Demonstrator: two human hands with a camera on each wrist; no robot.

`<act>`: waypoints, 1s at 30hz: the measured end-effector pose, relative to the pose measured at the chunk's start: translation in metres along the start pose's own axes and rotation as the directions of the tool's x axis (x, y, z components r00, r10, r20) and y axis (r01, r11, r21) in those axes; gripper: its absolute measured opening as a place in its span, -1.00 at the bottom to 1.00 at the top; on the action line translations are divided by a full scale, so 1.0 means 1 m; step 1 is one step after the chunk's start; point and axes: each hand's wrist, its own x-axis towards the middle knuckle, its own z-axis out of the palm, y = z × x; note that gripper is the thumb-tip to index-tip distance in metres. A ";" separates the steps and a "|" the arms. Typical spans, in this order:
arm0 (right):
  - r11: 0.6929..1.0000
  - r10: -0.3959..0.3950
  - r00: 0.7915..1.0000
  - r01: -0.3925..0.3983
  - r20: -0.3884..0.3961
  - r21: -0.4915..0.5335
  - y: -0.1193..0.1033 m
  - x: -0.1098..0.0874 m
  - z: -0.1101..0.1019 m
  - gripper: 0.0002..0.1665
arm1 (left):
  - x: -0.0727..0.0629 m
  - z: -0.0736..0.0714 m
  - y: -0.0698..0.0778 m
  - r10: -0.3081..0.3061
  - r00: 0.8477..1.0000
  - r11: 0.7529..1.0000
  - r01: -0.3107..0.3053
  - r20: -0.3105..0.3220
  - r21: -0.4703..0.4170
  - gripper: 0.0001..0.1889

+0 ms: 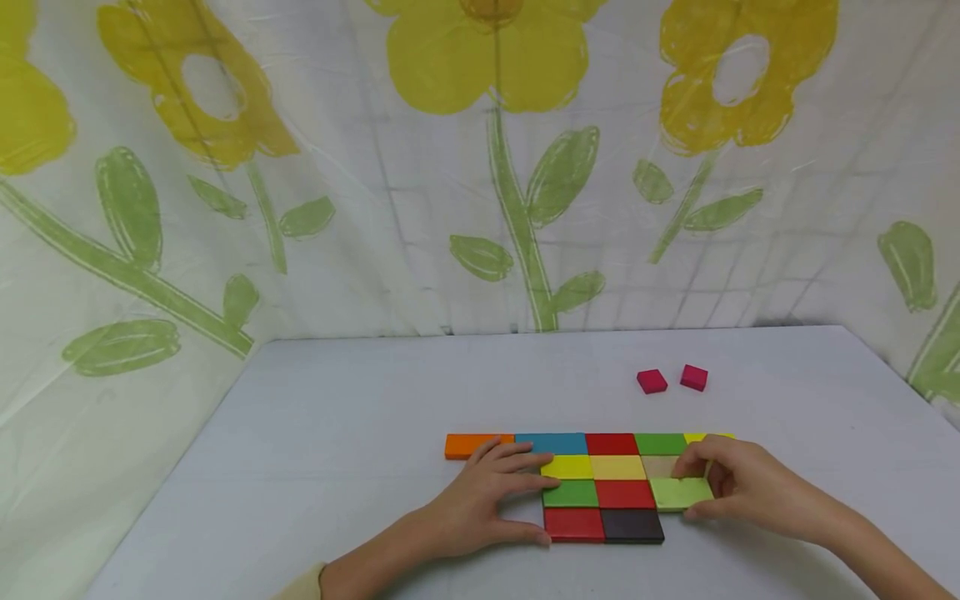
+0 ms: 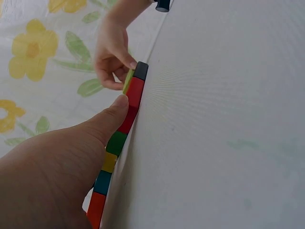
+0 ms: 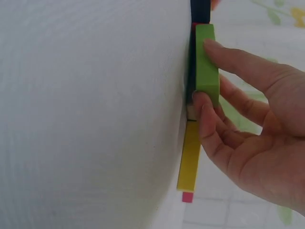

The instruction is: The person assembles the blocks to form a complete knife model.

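Note:
Flat coloured blocks lie side by side in rows on the table. My right hand (image 1: pixel 738 483) pinches a light green block (image 1: pixel 678 494) between thumb and fingers, at the right end of the third row. In the right wrist view this green block (image 3: pixel 207 59) sits slightly raised against its neighbours. My left hand (image 1: pixel 487 500) rests along the left edge of the rows, its fingers spread over the yellow block (image 1: pixel 567 467) and green block (image 1: pixel 572 495). Its thumb touches the near red block (image 1: pixel 573 525), beside a black block (image 1: pixel 632 526). The left fingers partly cover the orange block (image 1: pixel 468 444).
Two small crimson blocks (image 1: pixel 652 381) lie apart behind the rows. The farthest row also has a blue block (image 1: pixel 558 443), a red block (image 1: pixel 611 443) and a green block (image 1: pixel 660 443). A flower-printed curtain (image 1: pixel 420 217) hangs behind the white table (image 1: pixel 337 400).

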 end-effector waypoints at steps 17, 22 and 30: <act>0.999 0.051 0.998 -0.050 0.025 -0.016 -0.005 0.001 0.001 -0.54 | 0.000 0.001 -0.003 -0.007 1.000 1.000 0.007 0.004 -0.005 -0.39; 0.998 0.063 0.998 -0.062 0.016 -0.029 -0.004 0.002 0.001 -0.53 | 0.001 0.001 -0.003 -0.009 1.000 1.000 0.009 0.007 -0.012 -0.39; 0.999 0.049 0.999 -0.049 0.012 -0.009 -0.002 0.001 -0.001 -0.51 | 0.000 0.001 -0.002 -0.008 1.000 1.000 0.008 0.004 -0.015 -0.39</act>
